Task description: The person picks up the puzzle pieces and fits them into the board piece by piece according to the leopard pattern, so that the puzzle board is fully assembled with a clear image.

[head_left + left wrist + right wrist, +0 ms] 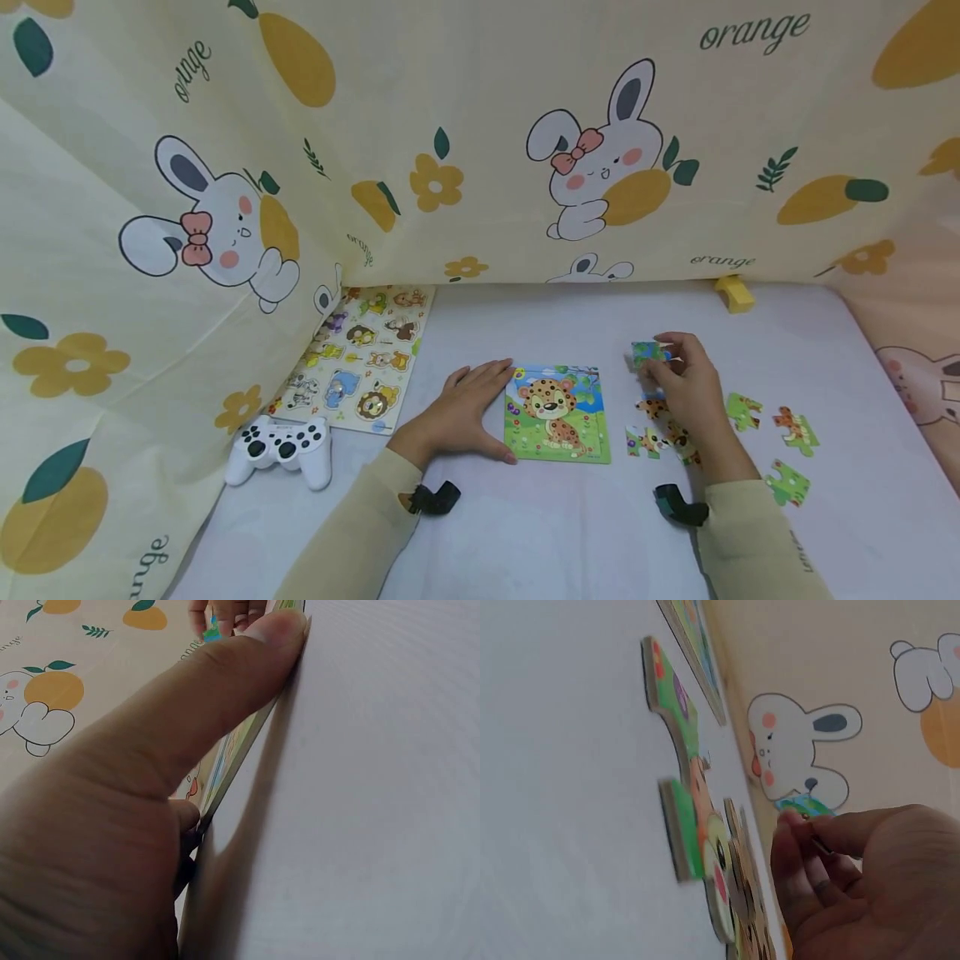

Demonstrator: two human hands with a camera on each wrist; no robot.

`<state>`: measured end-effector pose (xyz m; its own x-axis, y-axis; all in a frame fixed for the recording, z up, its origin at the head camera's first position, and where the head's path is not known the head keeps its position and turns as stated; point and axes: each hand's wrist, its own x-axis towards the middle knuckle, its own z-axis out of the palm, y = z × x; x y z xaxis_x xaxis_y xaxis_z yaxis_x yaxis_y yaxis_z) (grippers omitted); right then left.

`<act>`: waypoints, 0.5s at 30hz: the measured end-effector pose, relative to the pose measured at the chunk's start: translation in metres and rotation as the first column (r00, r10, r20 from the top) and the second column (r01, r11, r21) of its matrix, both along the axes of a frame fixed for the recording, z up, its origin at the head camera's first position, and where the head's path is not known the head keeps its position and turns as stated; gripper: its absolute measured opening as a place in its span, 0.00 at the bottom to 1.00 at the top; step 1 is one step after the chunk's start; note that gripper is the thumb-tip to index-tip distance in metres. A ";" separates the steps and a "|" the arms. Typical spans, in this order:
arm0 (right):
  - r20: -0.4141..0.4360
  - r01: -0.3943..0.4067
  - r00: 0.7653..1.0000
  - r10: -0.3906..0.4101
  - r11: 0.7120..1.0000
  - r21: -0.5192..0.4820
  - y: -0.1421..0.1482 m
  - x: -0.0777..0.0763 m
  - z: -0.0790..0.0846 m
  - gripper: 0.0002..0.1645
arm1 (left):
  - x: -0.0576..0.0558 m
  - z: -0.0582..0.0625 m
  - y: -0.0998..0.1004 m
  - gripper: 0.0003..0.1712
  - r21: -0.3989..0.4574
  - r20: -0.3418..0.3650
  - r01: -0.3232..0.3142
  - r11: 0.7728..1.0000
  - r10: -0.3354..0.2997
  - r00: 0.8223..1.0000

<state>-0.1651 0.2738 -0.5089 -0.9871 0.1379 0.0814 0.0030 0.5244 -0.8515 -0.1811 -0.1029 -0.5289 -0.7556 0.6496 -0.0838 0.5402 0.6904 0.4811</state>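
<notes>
In the head view a square leopard puzzle board (555,417) lies flat on the white table. My left hand (461,412) rests along its left side, fingers and thumb spread to the upper and lower corners. The left wrist view shows the extended thumb (232,682) at the board's edge. To the right of the board, my right hand (693,392) pinches a blue-green jigsaw piece (647,353) between thumb and fingers. Below that hand sits a cluster of spotted jigsaw pieces (645,442), partly covered by it. In the right wrist view the held piece (806,804) is mostly hidden by fingers.
Three loose pieces lie right of the right hand, including a green piece (787,483). A white game controller (309,442) and an animal picture board (393,383) are at left. A yellow block (735,296) stands by the printed curtain (480,108) at the back.
</notes>
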 end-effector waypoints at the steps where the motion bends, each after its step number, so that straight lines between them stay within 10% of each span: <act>1: -0.001 -0.015 1.000 0.015 0.999 -0.032 -0.002 0.000 0.000 0.25 | 0.000 0.000 0.000 0.83 -0.003 -0.001 0.002 1.000 -0.002 1.000; 15: 0.098 -0.155 0.981 0.170 0.977 -0.148 -0.045 0.003 -0.001 0.11 | 0.000 -0.001 0.002 0.82 -0.037 -0.013 -0.001 0.999 0.001 1.000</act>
